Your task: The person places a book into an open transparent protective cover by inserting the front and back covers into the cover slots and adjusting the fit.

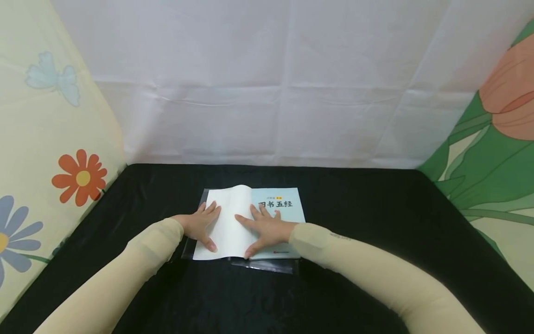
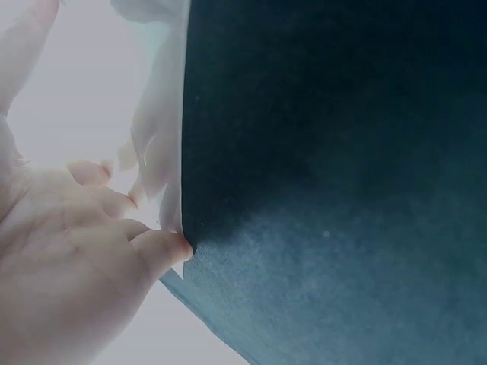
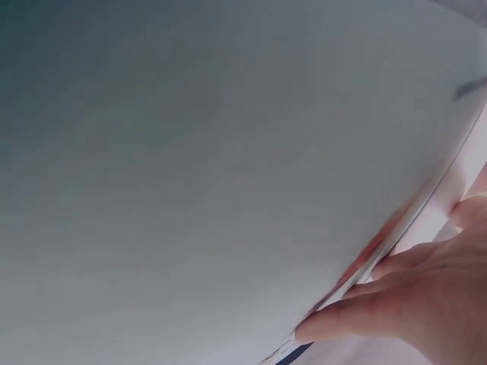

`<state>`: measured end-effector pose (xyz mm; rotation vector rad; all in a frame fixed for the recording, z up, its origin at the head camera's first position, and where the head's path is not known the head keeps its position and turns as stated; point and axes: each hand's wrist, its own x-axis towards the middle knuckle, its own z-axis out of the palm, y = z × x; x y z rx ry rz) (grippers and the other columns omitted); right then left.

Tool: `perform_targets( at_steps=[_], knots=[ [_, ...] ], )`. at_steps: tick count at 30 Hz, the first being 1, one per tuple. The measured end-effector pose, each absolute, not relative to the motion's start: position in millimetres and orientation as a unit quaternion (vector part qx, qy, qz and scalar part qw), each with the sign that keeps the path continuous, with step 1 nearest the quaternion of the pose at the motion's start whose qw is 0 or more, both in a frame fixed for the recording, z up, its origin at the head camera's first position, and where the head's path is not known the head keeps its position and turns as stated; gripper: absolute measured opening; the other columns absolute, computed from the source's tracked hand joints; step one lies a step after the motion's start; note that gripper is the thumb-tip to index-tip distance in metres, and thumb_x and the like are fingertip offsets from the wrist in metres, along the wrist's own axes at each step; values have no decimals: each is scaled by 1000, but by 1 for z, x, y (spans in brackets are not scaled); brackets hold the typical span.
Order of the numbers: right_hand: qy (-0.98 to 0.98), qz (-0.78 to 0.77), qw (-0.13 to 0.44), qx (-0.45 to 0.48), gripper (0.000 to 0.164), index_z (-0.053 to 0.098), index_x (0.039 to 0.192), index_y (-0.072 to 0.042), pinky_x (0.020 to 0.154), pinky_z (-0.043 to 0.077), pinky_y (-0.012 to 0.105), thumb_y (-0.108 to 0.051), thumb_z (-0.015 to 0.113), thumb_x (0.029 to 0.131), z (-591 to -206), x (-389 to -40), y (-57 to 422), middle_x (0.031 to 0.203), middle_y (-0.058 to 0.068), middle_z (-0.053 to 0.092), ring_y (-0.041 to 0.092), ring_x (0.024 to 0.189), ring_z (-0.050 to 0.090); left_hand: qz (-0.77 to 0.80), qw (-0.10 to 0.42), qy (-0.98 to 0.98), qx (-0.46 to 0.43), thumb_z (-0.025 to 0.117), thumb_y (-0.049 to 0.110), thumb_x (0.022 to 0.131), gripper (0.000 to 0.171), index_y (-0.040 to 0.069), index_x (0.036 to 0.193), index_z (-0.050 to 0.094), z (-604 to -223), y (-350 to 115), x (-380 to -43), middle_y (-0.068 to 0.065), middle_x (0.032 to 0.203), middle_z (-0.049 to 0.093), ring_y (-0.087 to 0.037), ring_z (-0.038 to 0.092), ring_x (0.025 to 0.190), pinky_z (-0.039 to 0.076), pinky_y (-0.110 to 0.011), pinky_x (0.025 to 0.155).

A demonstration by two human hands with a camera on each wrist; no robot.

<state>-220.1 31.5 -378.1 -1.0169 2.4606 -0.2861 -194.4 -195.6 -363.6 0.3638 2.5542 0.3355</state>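
Note:
A light blue book (image 1: 289, 214) with dark Chinese characters lies on the black tabletop. A blank white sheet (image 1: 227, 232) extends from its left side, bulging slightly near the fold. My left hand (image 1: 202, 226) rests spread on the sheet's left part, thumb toward the near edge. In the left wrist view, that hand's little finger (image 2: 171, 249) is at the sheet's edge. Fingers spread, my right hand (image 1: 267, 228) presses along the fold between sheet and book. Clear plastic (image 1: 267, 266) sticks out under the book's near edge, and a dark transparent strip shows at the left.
Black cloth (image 1: 367, 222) covers the table around the book. A white cloth wall (image 1: 275, 93) rises behind it. Flower-printed curtains (image 1: 83, 178) stand at both sides.

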Motion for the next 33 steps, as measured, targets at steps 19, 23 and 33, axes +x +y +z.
perform_targets(
  at_steps=[19, 23, 33],
  knots=[
    [895, -110, 224, -369, 99, 12, 145, -34, 99, 4, 68, -63, 66, 68, -378, -216, 23, 152, 14, -2, 39, 133, -7, 137, 264, 945, 136, 75, 50, 66, 115, 1, 143, 6, -365, -198, -195, -20, 150, -7, -41, -11, 132, 8, -60, 104],
    [896, -108, 227, -365, 98, 12, 145, -34, 100, 4, 68, -63, 66, 68, -376, -215, 22, 151, 14, -2, 39, 133, -7, 138, 263, 945, 136, 75, 50, 66, 115, 1, 144, 6, -365, -198, -195, -20, 150, -7, -41, -11, 132, 8, -61, 104],
    [898, -105, 233, -358, 97, 12, 145, -35, 101, 4, 66, -63, 66, 69, -376, -214, 19, 152, 13, -3, 38, 134, -8, 140, 261, 945, 140, 75, 49, 66, 115, 0, 143, 7, -365, -198, -194, -20, 150, -6, -42, -10, 132, 7, -60, 105]
  ],
)
